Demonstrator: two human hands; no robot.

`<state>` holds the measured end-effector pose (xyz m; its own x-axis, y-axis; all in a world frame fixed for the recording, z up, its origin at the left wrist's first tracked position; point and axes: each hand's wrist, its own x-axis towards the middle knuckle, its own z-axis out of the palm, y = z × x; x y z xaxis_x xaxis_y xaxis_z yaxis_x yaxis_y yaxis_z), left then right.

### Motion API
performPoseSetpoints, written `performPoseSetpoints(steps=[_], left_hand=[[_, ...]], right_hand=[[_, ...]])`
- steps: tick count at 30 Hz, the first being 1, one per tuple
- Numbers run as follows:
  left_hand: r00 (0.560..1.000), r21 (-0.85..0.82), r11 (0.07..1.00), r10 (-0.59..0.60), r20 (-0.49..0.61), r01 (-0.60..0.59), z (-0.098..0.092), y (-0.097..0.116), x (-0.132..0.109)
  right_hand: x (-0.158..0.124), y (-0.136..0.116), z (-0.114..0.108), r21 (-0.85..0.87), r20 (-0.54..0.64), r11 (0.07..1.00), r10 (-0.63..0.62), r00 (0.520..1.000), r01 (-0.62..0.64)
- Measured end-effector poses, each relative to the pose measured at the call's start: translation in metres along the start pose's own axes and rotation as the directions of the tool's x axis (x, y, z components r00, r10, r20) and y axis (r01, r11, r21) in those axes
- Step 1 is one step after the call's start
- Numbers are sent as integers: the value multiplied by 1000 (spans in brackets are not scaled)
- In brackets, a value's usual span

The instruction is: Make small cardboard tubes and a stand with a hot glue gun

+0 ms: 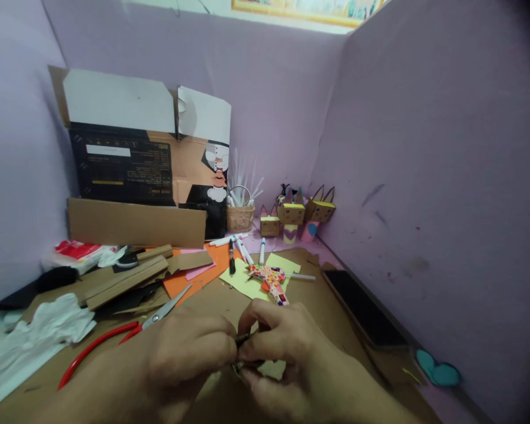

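Observation:
My left hand (194, 347) and my right hand (282, 347) meet at the lower middle, fingers pinched together. Between the fingertips is a small dark brown piece (244, 339), mostly hidden by the fingers, so its kind is unclear. Both hands grip it over the brown cardboard (223, 294) that covers the table. Just beyond the right hand lies a flower-patterned glue gun (271, 277) with a clear glue stick (302, 276) in its back end. Red-handled scissors (159, 315) lie partly open beside the left hand, their handles partly behind the wrist.
Cardboard strips (128, 282) and crumpled white tissue (48, 324) crowd the left. Markers (262, 252) lie on coloured paper. Behind stand an unfolded box (128, 165), a basket (241, 218) and cardboard animal figures (291, 215). A dark flat device (362, 309) lies along the right wall.

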<state>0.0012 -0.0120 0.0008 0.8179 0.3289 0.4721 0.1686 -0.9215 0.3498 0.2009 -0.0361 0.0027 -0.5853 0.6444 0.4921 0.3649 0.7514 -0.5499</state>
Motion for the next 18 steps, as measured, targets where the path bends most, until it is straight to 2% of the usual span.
performPoseSetpoints(steps=[4,8,13,15,18], left_hand=[[999,2,1000,25,24,-25,-4,3,-1],[998,66,998,-17,55,13,-8,6,-1],[997,103,992,64,39,-68,-8,8,-1],[999,111,993,42,25,-45,-11,11,1],[995,123,992,-21,97,9,-16,16,5]], right_hand=[[-2,1,4,51,-44,998,-19,999,21],[-1,0,6,43,-70,999,7,998,-4],[0,0,4,63,-84,998,24,996,-18],[0,1,3,63,-66,998,25,998,-21],[-1,1,1,70,-47,997,11,999,-8]])
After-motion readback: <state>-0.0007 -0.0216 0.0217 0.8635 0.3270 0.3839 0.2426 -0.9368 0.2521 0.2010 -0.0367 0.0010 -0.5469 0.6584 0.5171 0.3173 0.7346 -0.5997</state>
